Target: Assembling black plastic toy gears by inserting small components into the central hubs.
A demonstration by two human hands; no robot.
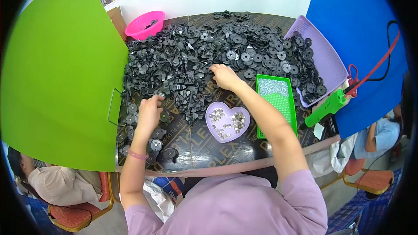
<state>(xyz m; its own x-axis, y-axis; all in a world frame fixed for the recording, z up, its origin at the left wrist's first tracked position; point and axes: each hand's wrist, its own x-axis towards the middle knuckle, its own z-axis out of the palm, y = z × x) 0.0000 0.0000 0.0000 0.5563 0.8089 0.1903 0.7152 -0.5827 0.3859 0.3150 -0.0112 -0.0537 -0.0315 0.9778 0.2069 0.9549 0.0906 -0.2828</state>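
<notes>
My left hand (150, 112) is over the left edge of the heap, its fingers curled together around something small I cannot make out. A shiny bit shows at its fingertips. Below it lie several round black discs with metal centres (156, 144). My right hand (224, 77) reaches to the heap's front edge, fingers bent and tips against the black parts; what they pinch is hidden. The heap holds angular black plastic pieces (170, 56) on the left and flat round black discs (248, 39) on the right. Between my forearms sits a lilac heart-shaped dish (223, 122) with small silvery metal pieces.
A green tray (294, 117) with tiny silvery parts lies under my right forearm. Beyond it are a lilac basket (326, 54) spilling discs and a green electric screwdriver (324, 109) on a red cord. A pink bowl (139, 24) stands far left. Green (65, 69) and blue (348, 39) panels flank the table.
</notes>
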